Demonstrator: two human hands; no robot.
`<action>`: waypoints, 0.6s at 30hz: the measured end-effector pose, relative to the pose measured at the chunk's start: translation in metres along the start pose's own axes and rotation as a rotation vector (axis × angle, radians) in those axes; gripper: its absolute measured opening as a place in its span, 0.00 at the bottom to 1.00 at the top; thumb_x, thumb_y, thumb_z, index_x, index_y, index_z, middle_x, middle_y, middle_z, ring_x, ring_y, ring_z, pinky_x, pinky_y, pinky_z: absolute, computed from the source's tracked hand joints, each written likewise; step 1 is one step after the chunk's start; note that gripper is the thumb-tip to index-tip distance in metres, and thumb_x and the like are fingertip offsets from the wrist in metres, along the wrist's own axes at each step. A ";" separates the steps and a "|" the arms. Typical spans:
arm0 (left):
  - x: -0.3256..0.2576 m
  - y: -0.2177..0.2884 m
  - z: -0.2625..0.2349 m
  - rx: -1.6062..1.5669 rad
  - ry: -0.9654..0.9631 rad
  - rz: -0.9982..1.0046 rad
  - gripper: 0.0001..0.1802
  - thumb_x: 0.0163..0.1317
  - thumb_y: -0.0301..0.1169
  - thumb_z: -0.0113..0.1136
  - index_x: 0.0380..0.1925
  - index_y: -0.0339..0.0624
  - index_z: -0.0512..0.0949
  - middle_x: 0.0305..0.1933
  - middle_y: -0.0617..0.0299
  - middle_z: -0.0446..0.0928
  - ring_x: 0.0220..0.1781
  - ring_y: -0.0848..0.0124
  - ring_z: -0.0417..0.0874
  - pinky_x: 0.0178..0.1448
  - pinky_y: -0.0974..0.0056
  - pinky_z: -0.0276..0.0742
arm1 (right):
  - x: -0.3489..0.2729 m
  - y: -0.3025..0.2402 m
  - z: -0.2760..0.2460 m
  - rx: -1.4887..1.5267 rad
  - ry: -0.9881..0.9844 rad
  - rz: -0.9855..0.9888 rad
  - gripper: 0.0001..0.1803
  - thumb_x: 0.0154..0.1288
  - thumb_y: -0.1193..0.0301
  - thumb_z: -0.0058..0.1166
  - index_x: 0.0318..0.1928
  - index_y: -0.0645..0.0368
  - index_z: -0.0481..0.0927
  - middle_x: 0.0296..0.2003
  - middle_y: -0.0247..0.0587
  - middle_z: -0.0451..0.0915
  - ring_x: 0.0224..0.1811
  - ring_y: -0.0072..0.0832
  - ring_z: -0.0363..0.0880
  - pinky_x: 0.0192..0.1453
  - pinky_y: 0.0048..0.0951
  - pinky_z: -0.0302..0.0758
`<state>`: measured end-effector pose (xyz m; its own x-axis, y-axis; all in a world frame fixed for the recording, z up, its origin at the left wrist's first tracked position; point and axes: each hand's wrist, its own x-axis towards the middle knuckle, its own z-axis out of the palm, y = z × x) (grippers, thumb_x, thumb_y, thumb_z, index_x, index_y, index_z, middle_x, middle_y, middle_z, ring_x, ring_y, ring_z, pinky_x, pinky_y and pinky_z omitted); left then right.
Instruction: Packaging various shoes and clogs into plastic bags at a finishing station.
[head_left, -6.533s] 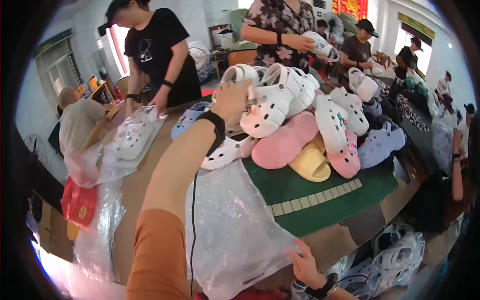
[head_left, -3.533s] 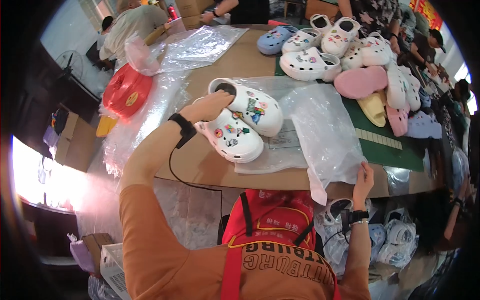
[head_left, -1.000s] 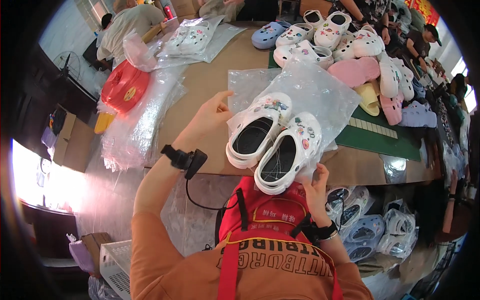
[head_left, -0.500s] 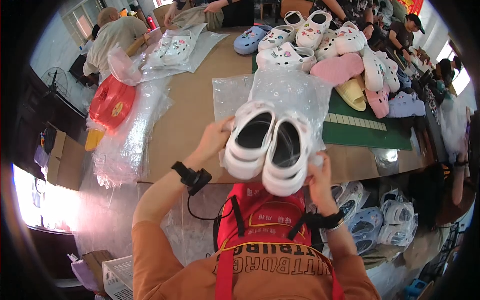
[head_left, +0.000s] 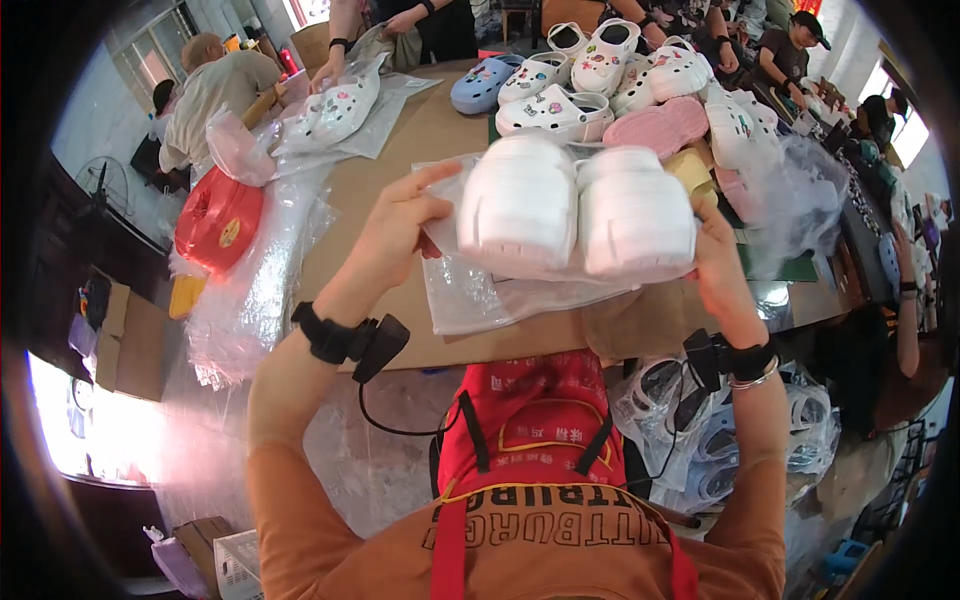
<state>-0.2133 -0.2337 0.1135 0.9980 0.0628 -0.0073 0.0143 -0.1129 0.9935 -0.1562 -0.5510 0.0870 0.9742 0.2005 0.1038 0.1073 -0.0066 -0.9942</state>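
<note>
A pair of white clogs (head_left: 518,205) is raised over the table edge in front of me, tilted so their backs face me and the openings are hidden. My left hand (head_left: 405,212) is closed at the left side of the pair, its index finger stretched along the edge. At the right side, my right hand (head_left: 722,262) grips the other clog, fingers partly hidden. Clear plastic bags (head_left: 480,298) lie just beneath and behind the clogs; whether the pair sits inside one I cannot tell.
Decorated white clogs (head_left: 555,115), a blue clog (head_left: 482,85) and a pink clog (head_left: 655,125) are heaped at the far right. On the left lie a red round packet (head_left: 220,218) and stacked plastic bags (head_left: 255,270). Bagged clogs (head_left: 715,440) sit below at right. Several people work around the table.
The clogs have moved up and away from me and tipped, so their backs now show instead of their dark insides. Both hands have moved forward with them, the right one further right.
</note>
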 end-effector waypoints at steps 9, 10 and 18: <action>0.011 0.063 -0.014 -0.122 -0.022 0.243 0.21 0.53 0.26 0.47 0.50 0.36 0.70 0.20 0.64 0.71 0.14 0.81 0.65 0.17 0.77 0.59 | 0.026 -0.070 -0.016 0.146 0.007 -0.015 0.08 0.59 0.66 0.50 0.35 0.55 0.70 0.18 0.24 0.65 0.11 0.09 0.55 0.14 0.13 0.51; 0.021 0.070 -0.022 -0.029 -0.012 0.341 0.21 0.55 0.26 0.47 0.51 0.36 0.69 0.21 0.65 0.71 0.17 0.82 0.67 0.20 0.77 0.62 | 0.040 -0.077 -0.023 0.073 -0.016 -0.094 0.08 0.59 0.66 0.50 0.36 0.55 0.70 0.18 0.25 0.66 0.12 0.10 0.57 0.15 0.13 0.53; 0.094 0.100 -0.037 0.147 0.226 0.703 0.18 0.57 0.23 0.46 0.49 0.34 0.71 0.28 0.64 0.75 0.25 0.77 0.76 0.32 0.74 0.75 | 0.136 -0.110 -0.029 -0.148 0.052 -0.450 0.11 0.63 0.63 0.47 0.42 0.54 0.70 0.36 0.29 0.73 0.32 0.16 0.74 0.37 0.19 0.65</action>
<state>-0.1204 -0.2025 0.2160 0.7385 0.1272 0.6621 -0.5976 -0.3312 0.7302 -0.0300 -0.5515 0.2114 0.8325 0.1666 0.5284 0.5446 -0.0708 -0.8357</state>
